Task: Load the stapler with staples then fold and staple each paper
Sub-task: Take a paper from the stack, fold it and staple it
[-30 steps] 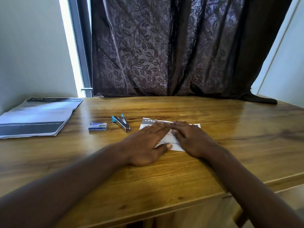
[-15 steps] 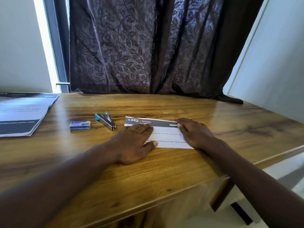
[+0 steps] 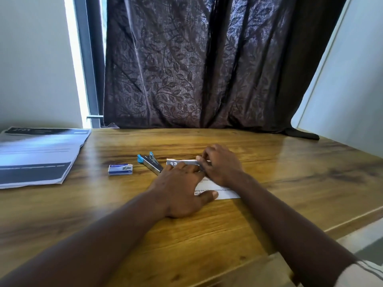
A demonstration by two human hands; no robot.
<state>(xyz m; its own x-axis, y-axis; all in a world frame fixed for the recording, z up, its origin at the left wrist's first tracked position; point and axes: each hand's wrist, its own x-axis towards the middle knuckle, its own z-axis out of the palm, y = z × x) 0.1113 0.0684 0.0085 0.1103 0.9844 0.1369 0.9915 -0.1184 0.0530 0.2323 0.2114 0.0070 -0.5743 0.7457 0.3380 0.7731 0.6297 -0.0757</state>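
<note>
- Left hand [image 3: 182,189]: I have it flat and spread, palm down on the folded paper [image 3: 219,188], pinning it; nothing gripped.
- Right hand [image 3: 220,164]: fingers curled down, tips pressing the far fold edge of the same sheet near its dark printed band; pressing, not clasping.
- Folded paper: mid-table, just right of the stapler, mostly under both hands. I judge it light, thin and limp, liable to slide on the glossy wooden table [image 3: 290,183] and spring open unless creased hard. Best taken at the folded edge, pinched between thumb and fingertips.
- Stapler [image 3: 150,163]: small, metal with blue ends, lying open, just left of the paper. Rigid; grasp around the body.
- Staple box [image 3: 120,169]: left of the stapler, small and light.
- Paper stack [image 3: 37,156]: far left, flat, awaiting folding.
</note>
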